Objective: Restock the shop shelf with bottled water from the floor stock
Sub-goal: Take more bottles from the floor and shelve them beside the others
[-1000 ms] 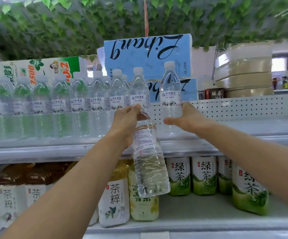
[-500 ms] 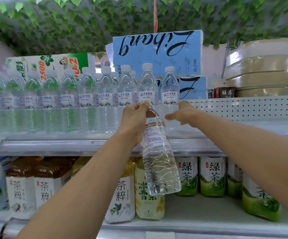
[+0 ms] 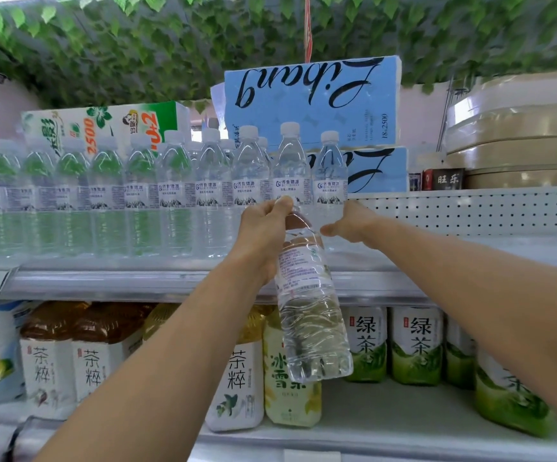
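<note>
A long row of clear water bottles (image 3: 173, 195) with white caps stands on the upper shelf (image 3: 470, 251). My left hand (image 3: 265, 228) grips another water bottle (image 3: 310, 315) by its neck; it hangs tilted in front of the shelf edge. My right hand (image 3: 352, 225) reaches onto the shelf and wraps the lower part of the rightmost bottle (image 3: 330, 181) of the row, thumb across its front, fingers hidden behind. That bottle stands upright next to its neighbour.
Right of the row the upper shelf is bare up to a perforated back panel (image 3: 470, 211). Blue tissue packs (image 3: 310, 98) and round tan containers (image 3: 510, 141) sit above. Tea bottles (image 3: 417, 345) fill the lower shelf (image 3: 387, 425). Leafy vines (image 3: 170, 41) hang overhead.
My right hand has pushed its bottle back and down onto the shelf at the row's right end. My left hand keeps the hanging bottle in about the same place.
</note>
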`<move>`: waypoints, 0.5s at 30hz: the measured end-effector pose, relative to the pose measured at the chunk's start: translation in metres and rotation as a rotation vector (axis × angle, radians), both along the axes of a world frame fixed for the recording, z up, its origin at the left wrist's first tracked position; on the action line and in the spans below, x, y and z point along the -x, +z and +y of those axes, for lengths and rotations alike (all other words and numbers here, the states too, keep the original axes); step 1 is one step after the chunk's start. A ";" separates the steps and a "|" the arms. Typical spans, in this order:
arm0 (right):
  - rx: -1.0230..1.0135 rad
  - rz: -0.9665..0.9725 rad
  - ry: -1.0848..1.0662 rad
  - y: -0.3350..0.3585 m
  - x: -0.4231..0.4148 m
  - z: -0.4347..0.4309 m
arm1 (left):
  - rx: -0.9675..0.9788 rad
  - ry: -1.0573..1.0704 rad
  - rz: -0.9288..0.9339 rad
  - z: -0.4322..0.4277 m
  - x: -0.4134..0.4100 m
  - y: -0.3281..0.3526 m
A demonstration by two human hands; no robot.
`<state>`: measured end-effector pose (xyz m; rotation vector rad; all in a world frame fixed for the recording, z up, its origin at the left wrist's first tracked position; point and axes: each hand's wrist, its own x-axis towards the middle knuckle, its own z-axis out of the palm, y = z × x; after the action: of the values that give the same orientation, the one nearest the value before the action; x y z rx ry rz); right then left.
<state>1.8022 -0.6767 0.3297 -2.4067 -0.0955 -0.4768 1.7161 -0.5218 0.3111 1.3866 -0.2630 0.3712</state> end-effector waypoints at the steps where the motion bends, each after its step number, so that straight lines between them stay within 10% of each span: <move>1: 0.027 -0.016 -0.008 -0.001 0.007 0.001 | 0.002 -0.002 0.005 0.000 0.002 0.001; 9: -0.235 -0.419 0.222 -0.014 0.105 0.014 | 0.058 0.011 -0.044 -0.008 0.023 0.019; 15: -0.261 -0.142 0.348 -0.054 0.163 0.020 | 0.125 0.094 -0.083 -0.016 0.034 0.043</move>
<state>1.6389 -0.6570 0.2760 -2.0436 -0.4763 -0.4644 1.6817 -0.5377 0.3538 1.2646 -0.2391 0.5154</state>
